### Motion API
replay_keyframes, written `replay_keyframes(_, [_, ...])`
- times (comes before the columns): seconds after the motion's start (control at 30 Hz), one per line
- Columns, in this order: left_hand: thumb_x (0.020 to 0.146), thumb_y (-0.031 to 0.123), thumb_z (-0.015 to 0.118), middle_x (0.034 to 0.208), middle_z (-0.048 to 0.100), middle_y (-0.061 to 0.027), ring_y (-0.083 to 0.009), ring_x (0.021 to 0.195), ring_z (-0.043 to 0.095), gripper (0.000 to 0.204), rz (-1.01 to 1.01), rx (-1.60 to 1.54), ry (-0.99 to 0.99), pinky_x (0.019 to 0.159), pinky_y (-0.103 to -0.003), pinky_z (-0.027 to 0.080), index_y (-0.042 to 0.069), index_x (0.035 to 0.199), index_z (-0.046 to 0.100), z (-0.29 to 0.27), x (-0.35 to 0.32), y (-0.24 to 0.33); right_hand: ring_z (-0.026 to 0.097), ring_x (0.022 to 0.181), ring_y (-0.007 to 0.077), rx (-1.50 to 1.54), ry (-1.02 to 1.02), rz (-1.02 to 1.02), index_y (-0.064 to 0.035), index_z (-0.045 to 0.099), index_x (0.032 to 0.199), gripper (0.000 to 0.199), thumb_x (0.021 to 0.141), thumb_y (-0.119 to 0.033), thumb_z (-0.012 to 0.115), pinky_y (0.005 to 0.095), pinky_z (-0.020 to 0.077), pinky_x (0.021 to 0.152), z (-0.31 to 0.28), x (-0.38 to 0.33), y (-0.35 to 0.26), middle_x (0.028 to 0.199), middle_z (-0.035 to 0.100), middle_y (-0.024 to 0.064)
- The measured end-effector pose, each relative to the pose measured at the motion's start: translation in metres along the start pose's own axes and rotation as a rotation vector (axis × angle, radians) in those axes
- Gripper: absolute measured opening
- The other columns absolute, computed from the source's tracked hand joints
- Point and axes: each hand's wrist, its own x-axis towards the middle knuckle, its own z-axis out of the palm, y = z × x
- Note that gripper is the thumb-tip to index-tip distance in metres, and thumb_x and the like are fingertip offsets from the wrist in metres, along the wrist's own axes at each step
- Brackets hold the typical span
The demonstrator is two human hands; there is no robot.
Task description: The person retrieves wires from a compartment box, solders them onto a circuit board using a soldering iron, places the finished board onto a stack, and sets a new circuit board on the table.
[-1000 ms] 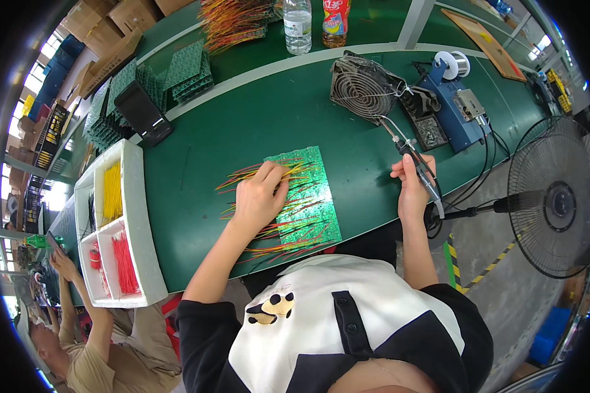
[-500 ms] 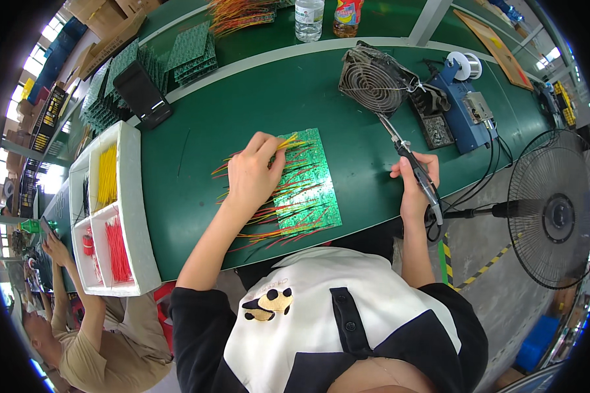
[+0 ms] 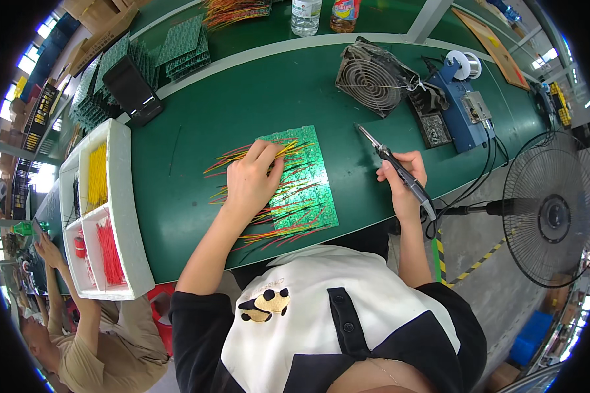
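A worker in a black-and-white shirt (image 3: 387,295) sits at a green workbench (image 3: 183,229), both hands occupied; the left hand (image 3: 252,175) reaches over a green circuit board (image 3: 322,183), thumb and fingertips pinched on a few of the red, yellow and black wires (image 3: 298,190) lying across it, though the exact number in the grip is hard to tell; the board lies flat near the front edge of the bench, between the two hands, with many wire ends trailing past its left side; the right hand (image 3: 406,190), well apart from the board, grasps a soldering iron (image 3: 403,171) by its handle, the tip pointing up and to the left, clear of the board and the wires; beyond the tip stands a small fan (image 3: 370,85) with a round grille, near a blue soldering station (image 3: 462,124) and a spool of solder (image 3: 465,65); to the left, a white foam box (image 3: 136,252) holds yellow wires (image 3: 97,175) and red wires (image 3: 109,252) in separate compartments; behind it rest a black phone (image 3: 132,90) and stacked circuit boards (image 3: 185,49); at lower left, a co-worker (image 3: 111,354) sits near the bench.
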Motion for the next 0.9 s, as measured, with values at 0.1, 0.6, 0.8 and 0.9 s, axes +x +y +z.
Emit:
replay_keyframes(0.1, [0.077, 0.008, 0.063, 0.081, 0.06, -0.0031, -0.0206, 0.055, 0.059, 0.006, -0.023, 0.008, -0.008, 0.048, -0.03, 0.047, 0.006, 0.082, 0.061, -0.002, 0.0, 0.002, 0.059, 0.06, 0.0117, 0.05, 0.033, -0.003, 0.0005, 0.048, 0.092, 0.018, 0.082, -0.005, 0.062, 0.0226, 0.048, 0.057, 0.0, 0.002, 0.0, 0.071, 0.061, 0.0103])
replay_keyframes(0.6, [0.075, 0.008, 0.062, 0.081, 0.057, -0.0014, -0.0202, 0.055, 0.059, 0.01, 0.022, 0.066, 0.069, 0.046, -0.03, 0.046, 0.008, 0.084, 0.06, 0.002, -0.002, -0.004, 0.059, 0.06, 0.0141, 0.04, 0.027, 0.042, 0.0004, 0.047, 0.091, 0.018, 0.084, -0.007, 0.061, 0.0252, 0.049, 0.059, 0.002, 0.002, -0.005, 0.071, 0.062, 0.012])
replay_keyframes(0.8, [0.076, 0.008, 0.062, 0.081, 0.06, -0.0015, -0.0191, 0.051, 0.056, 0.009, -0.009, 0.081, 0.042, 0.046, -0.03, 0.044, 0.008, 0.085, 0.062, -0.003, 0.003, 0.0, 0.058, 0.063, 0.0144, 0.09, 0.167, -0.006, -0.0012, 0.048, 0.09, 0.017, 0.085, -0.011, 0.061, 0.0257, 0.0478, 0.058, 0.001, 0.005, -0.007, 0.072, 0.059, 0.01])
replay_keyframes(0.9, [0.077, 0.01, 0.063, 0.08, 0.058, -0.0011, -0.0196, 0.053, 0.058, 0.006, -0.086, 0.021, 0.064, 0.047, -0.031, 0.045, 0.009, 0.083, 0.062, -0.008, 0.01, 0.005, 0.057, 0.061, 0.0133, 0.114, 0.204, -0.004, -0.0011, 0.048, 0.091, 0.018, 0.084, -0.011, 0.061, 0.0245, 0.047, 0.057, 0.002, 0.006, -0.007, 0.071, 0.059, 0.0094])
